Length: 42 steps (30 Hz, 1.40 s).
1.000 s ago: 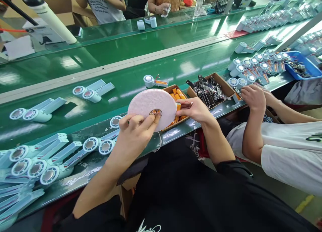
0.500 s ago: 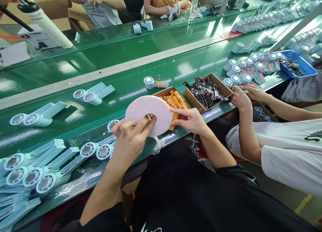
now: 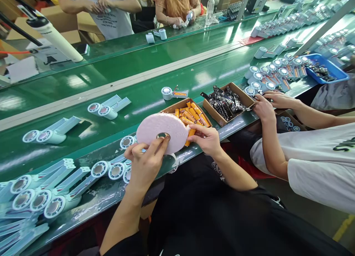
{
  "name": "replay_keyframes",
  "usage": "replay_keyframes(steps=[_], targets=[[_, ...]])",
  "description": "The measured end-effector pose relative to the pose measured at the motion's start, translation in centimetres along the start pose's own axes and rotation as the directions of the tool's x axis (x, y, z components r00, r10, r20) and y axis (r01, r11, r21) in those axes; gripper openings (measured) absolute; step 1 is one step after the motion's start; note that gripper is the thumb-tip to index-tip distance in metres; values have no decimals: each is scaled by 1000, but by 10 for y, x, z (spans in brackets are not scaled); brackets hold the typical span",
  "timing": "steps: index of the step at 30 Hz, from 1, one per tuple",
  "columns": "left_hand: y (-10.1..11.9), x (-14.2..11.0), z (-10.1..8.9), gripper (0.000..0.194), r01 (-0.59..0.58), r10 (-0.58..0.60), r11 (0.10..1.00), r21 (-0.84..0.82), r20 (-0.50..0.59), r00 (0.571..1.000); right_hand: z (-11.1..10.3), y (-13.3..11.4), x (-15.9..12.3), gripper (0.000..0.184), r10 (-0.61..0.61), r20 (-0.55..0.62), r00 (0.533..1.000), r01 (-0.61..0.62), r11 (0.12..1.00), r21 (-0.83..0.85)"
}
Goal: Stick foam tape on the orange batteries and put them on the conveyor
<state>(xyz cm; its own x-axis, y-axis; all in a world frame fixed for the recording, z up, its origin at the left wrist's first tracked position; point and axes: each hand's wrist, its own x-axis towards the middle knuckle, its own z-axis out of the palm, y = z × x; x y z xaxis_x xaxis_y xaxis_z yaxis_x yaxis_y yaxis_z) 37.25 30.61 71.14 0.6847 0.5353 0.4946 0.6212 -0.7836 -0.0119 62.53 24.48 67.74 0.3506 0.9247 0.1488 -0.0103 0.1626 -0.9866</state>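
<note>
A flat, pale pink roll of tape (image 3: 149, 127) is held tilted above the bench edge. My left hand (image 3: 144, 158) grips it from the near side, with fingertips at the hole in its middle. At the roll's right edge, the thumb and forefinger of my right hand (image 3: 207, 139) are pinched together on a small whitish bit, which looks like the tape's loose end. Just behind the roll, a cardboard box of orange-wrapped battery cells (image 3: 194, 113) is partly covered by it. Light-blue fan housings (image 3: 116, 171) lie beside my left hand, some hidden behind it.
Right of the batteries stands a cardboard box of black circuit boards (image 3: 227, 104). A co-worker's hands (image 3: 266, 104) work close by on the right. More blue housings (image 3: 52, 204) crowd the left, and several sit on the green conveyor (image 3: 144, 82). Other people stand across the line.
My right fingers have closed into a tighter pinch at the roll's edge. The roll is tilted a little flatter. The whole view has shifted slightly.
</note>
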Motion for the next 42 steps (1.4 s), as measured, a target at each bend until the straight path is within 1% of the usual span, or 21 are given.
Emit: replay_keyframes(steps=[3,6,10,12,14,16,17,18,19,21,23,26,28,30,31,33,35,36,37,39,42], targets=[[-1,-4,4,58,-7,6,1000,-15,-24,1000,7,5,0,44,-51,-242,969,82,989,122],[6,-4,11,60,19,-16,999,29,-120,993,23,8,-1,51,-83,-383,920,185,954,238],[38,1,27,73,106,-91,994,34,-291,952,56,7,-10,67,-55,-530,846,310,861,404],[58,-1,33,76,177,-162,984,13,-337,928,61,5,-11,72,-12,-563,827,318,836,448],[75,-8,36,72,204,-192,979,-1,-336,922,46,1,-6,82,10,-538,843,271,856,440],[84,-16,33,63,133,-135,991,-22,-260,956,13,-8,11,90,-16,-531,847,248,896,369],[84,-17,30,59,87,-93,995,-39,-194,977,-7,-14,22,92,-49,-548,835,264,909,322],[81,-15,28,59,57,-63,997,-53,-122,991,-26,-20,35,86,-98,-604,791,320,907,273],[75,-9,25,62,50,-54,997,-61,-51,997,-42,-25,48,81,-147,-660,737,390,890,238],[51,13,22,74,96,-91,994,-54,91,992,-60,-34,67,71,-182,-663,726,427,875,228],[18,45,22,86,127,-106,990,-65,261,960,-62,-37,72,60,-146,-584,799,371,883,287],[-34,90,27,86,89,35,968,-234,479,877,-56,-28,55,42,-9,-452,892,220,882,416],[-69,110,33,67,126,76,925,-360,499,863,-58,-17,38,33,105,-373,922,95,871,482],[-106,123,40,49,242,-47,899,-364,470,881,-67,-7,26,32,206,-306,929,-27,865,502],[-126,128,45,45,314,-160,902,-296,448,880,-73,-3,22,36,245,-289,926,-73,864,499],[-168,134,57,44,420,-366,907,-43,416,832,-84,-1,17,44,286,-289,914,-118,867,484],[-205,135,71,41,431,-469,883,188,423,775,-90,-4,15,43,287,-305,908,-121,877,465],[-220,135,78,39,415,-483,876,248,445,754,-91,-7,15,39,280,-303,911,-121,884,452],[-231,134,84,37,397,-480,877,271,470,741,-91,-11,14,37,270,-293,917,-123,892,435],[-243,135,95,31,371,-451,892,257,496,742,-86,-20,13,37,238,-261,936,-124,913,388],[-240,143,112,27,304,-359,933,191,520,775,-69,-34,26,39,117,-253,961,-32,949,314]])
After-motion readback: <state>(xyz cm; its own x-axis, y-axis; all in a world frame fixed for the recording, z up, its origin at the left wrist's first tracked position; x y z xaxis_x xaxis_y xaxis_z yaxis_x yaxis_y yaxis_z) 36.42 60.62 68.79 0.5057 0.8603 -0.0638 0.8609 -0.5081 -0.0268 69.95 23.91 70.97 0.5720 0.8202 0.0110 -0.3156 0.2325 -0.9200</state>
